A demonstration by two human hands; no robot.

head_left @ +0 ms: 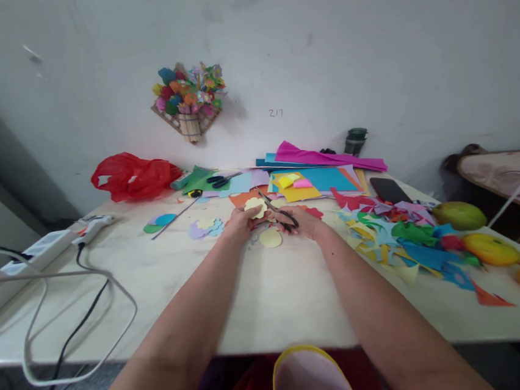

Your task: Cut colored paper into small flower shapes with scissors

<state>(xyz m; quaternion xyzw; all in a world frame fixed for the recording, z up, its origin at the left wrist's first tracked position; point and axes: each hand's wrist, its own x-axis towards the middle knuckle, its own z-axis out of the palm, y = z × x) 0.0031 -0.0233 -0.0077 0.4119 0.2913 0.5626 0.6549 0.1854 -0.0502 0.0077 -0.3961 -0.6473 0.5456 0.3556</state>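
Pinched in my left hand (241, 219) is a pale yellow paper flower (256, 207) with a scalloped edge. My right hand (306, 221) grips a pair of scissors (289, 220) by the dark handles, and the blades reach up and left beside the flower. Just below both hands a pale yellow paper circle (270, 239) lies on the table. To the left are scalloped paper flowers (206, 228) in lilac, blue and yellow. A red paper flower (314, 213) shows behind my right hand.
Coloured paper sheets (330, 180) are stacked at the back. Paper scraps (402, 242) and mangoes (491, 248) cover the right side, near a phone (389, 190). At left are a red plastic bag (135, 177), spare scissors (221, 181), a power strip (37, 259) and loose cables.
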